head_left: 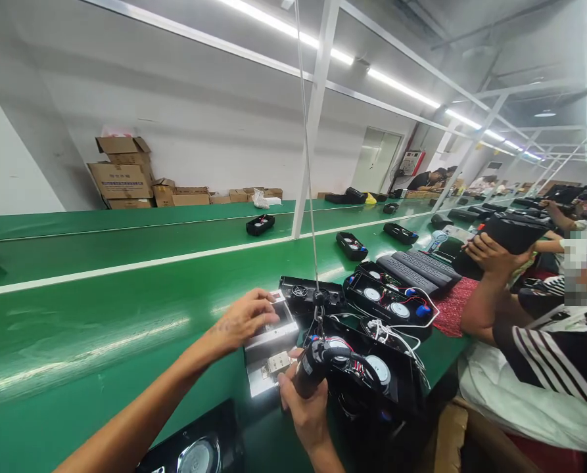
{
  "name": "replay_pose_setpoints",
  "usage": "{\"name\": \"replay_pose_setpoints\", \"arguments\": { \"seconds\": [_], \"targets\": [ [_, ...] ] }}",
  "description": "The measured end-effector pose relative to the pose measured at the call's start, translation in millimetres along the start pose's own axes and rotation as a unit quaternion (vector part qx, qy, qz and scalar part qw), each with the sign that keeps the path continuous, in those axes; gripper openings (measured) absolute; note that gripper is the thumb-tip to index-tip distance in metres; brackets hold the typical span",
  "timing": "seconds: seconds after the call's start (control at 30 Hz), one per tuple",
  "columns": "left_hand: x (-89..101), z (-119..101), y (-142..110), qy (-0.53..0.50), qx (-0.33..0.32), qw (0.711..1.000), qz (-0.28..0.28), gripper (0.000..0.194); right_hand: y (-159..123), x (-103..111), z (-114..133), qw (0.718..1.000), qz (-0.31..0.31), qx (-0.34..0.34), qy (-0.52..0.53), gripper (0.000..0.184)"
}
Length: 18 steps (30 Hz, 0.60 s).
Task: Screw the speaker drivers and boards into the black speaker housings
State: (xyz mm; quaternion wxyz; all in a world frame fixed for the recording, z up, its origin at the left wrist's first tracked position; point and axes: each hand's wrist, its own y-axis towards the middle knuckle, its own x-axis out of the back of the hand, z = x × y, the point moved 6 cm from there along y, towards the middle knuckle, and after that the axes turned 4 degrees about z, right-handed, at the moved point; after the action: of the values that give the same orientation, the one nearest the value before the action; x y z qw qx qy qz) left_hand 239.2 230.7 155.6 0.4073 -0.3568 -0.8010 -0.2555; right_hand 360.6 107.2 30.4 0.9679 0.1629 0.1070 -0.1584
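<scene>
My right hand [307, 410] is wrapped round a black electric screwdriver [310, 373], which hangs by a chain and a thin cord from above. My left hand [241, 320] is over the upper end of a silver metal box [254, 378], fingers loosely bent and apart, with nothing visible in them. That box, which looks like a screw feeder, has a small pale fitting [278, 362] on top. Right of the screwdriver lies an open black speaker housing [396, 374] with round white-backed drivers and wires. The screwdriver's tip is hidden.
More open speaker housings [379, 294] and a black panel [303, 295] lie behind. Another speaker part [197, 453] is at the front edge. Dark grey covers [416, 272] rest near a red mat [457, 305]. At right, a co-worker's hands [493, 255] hold a black speaker. A white post [309, 144] rises from the green bench [100, 315].
</scene>
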Motion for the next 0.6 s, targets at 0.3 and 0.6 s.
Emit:
{"name": "replay_pose_setpoints", "arguments": {
  "seconds": [0.3, 0.6],
  "targets": [
    [-79.4, -25.8, -27.9, 0.119, 0.080, 0.989, -0.039, 0.022, 9.7, 2.7, 10.6, 0.999, 0.017, 0.033, -0.035, 0.033],
    [-46.9, 36.9, -225.4, 0.161, 0.114, 0.964, -0.178, 0.083, -60.6, 38.9, 17.0, 0.979, -0.081, 0.055, -0.181, 0.063]
  ]
}}
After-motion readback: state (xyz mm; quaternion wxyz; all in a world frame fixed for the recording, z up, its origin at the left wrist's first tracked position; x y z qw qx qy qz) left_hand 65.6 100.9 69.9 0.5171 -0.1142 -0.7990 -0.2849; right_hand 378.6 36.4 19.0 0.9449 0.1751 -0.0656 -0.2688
